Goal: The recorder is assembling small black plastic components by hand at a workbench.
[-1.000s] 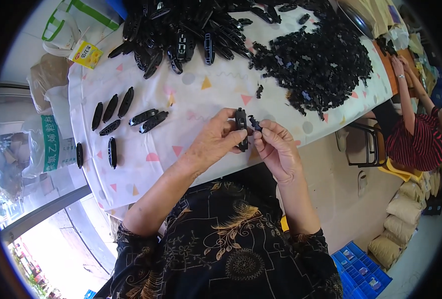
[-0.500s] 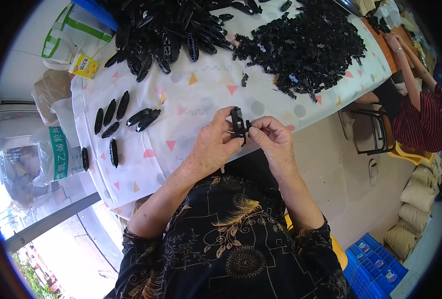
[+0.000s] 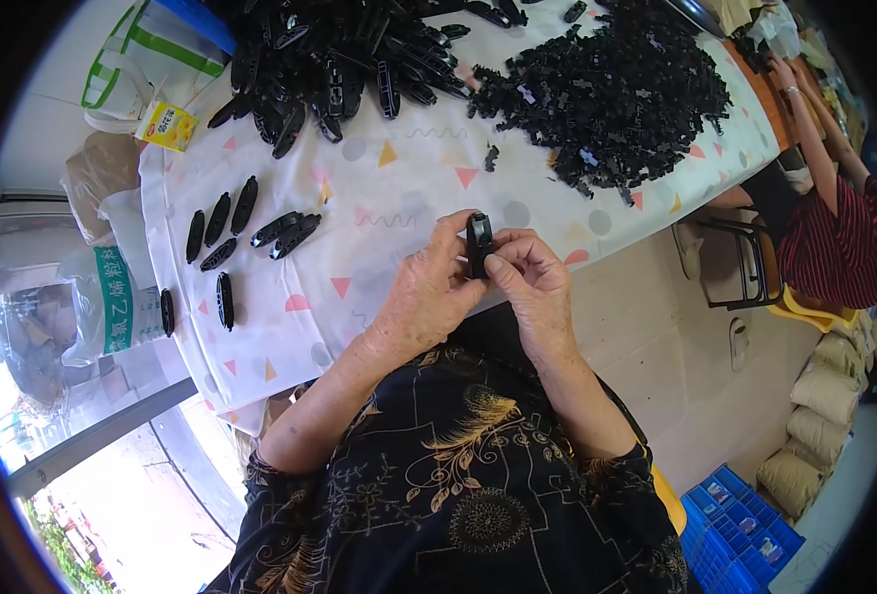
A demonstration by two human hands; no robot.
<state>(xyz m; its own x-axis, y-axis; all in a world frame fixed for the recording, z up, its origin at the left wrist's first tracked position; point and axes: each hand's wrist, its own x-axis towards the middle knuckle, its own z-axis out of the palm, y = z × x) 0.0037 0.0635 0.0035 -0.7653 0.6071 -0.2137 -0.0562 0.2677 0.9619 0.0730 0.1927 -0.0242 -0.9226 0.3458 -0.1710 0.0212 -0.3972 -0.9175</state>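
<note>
My left hand (image 3: 421, 294) is closed around a long, narrow black plastic part (image 3: 479, 234), held upright just above the table's near edge. My right hand (image 3: 535, 289) pinches at the part's right side, thumb and forefinger against its lower half. The small black plastic piece in that pinch is mostly hidden by the fingers, so whether it is seated in the long part I cannot tell. To the left, several similar long black parts (image 3: 282, 233) lie spread on the patterned tablecloth (image 3: 379, 188).
A large heap of long black parts (image 3: 335, 79) covers the table's far left. Right of it spreads a heap of small black pieces (image 3: 607, 109). A yellow carton (image 3: 167, 126) stands at the left edge. Another person (image 3: 834, 238) sits at the far right; blue crates (image 3: 740, 525) stand lower right.
My right hand has moved slightly left, bringing the small piece against the long part. The long part has turned a little in my left hand. The gap between them has closed.
</note>
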